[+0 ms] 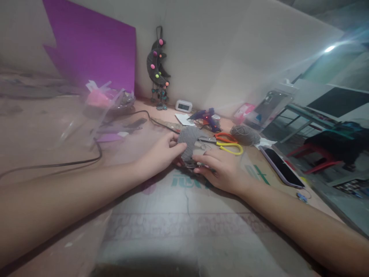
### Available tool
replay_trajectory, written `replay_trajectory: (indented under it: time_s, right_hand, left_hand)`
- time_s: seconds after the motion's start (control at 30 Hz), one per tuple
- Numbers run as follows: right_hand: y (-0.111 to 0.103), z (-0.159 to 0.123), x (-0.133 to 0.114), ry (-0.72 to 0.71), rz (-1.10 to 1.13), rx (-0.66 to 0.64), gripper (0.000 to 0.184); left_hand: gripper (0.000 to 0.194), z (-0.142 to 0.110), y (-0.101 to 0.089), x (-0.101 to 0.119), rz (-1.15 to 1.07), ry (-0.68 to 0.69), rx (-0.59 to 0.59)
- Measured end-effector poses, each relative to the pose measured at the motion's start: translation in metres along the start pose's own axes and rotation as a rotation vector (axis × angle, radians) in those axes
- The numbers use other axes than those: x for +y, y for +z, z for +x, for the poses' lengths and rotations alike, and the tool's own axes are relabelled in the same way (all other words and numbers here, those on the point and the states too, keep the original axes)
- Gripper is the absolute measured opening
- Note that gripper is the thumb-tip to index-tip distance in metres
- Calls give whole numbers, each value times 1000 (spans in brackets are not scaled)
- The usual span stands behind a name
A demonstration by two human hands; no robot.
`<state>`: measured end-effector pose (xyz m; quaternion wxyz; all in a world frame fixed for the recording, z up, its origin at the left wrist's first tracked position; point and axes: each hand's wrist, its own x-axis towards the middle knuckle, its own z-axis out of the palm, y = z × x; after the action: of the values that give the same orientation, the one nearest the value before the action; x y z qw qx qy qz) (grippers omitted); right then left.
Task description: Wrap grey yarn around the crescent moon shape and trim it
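My left hand (172, 152) is closed around a crescent wrapped in grey yarn (188, 139), thumb on its front face. My right hand (223, 167) has its fingers bent and pinched at the crescent's lower right end; what exactly sits under those fingertips is partly hidden. Just behind the right hand lie scissors with yellow and orange handles (230, 147). A ball of grey yarn (245, 135) rests farther right. Behind the crescent stands a dark blue glue gun (206, 115) with a small red light.
A finished-looking grey moon hanging with coloured pompoms (155, 67) leans on the wall beside a purple board (98, 46). A small white clock (183, 106) stands nearby. At right lies a phone (281, 167) near the table edge. A black cord (57, 165) crosses the left side.
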<state>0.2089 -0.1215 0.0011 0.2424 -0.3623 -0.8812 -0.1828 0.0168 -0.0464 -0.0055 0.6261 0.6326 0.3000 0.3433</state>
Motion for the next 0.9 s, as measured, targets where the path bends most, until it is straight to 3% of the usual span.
replay_trajectory:
  time_s: [0.73, 0.9]
  right_hand:
    - [3, -1, 2, 0, -50, 16, 17]
    - [2, -4, 3, 91, 85, 62, 18]
  left_hand:
    - [9, 0, 1, 2, 11, -9, -4]
    - [9, 0, 0, 1, 7, -8, -17]
